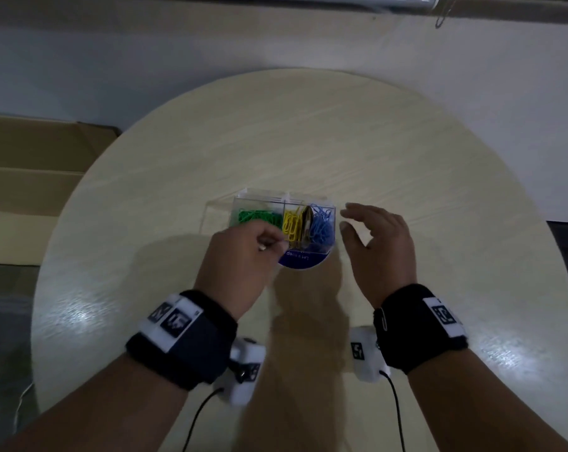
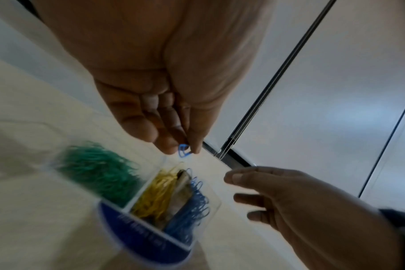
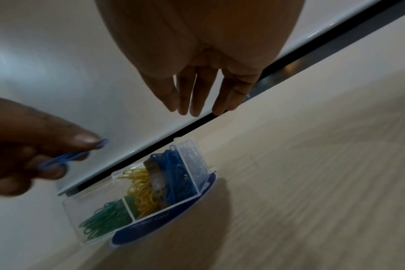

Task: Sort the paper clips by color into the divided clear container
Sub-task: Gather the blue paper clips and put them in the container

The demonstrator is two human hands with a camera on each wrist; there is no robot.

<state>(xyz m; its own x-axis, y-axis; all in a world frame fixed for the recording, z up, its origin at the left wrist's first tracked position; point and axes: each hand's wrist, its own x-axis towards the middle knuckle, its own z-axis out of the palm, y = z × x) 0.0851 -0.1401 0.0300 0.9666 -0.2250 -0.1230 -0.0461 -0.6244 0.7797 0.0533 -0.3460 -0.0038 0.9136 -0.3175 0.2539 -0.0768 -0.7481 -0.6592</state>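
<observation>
Nearest, the left hand (image 1: 240,252) pinches a blue paper clip (image 2: 183,150) between thumb and fingertips above the divided clear container (image 1: 284,203); the right hand (image 1: 379,239) hovers beside it with fingers relaxed, holding nothing. Beyond, on the round table (image 1: 308,132), the container holds green clips (image 1: 260,216), yellow clips (image 1: 292,225) and blue clips (image 1: 322,225) in separate compartments.
</observation>
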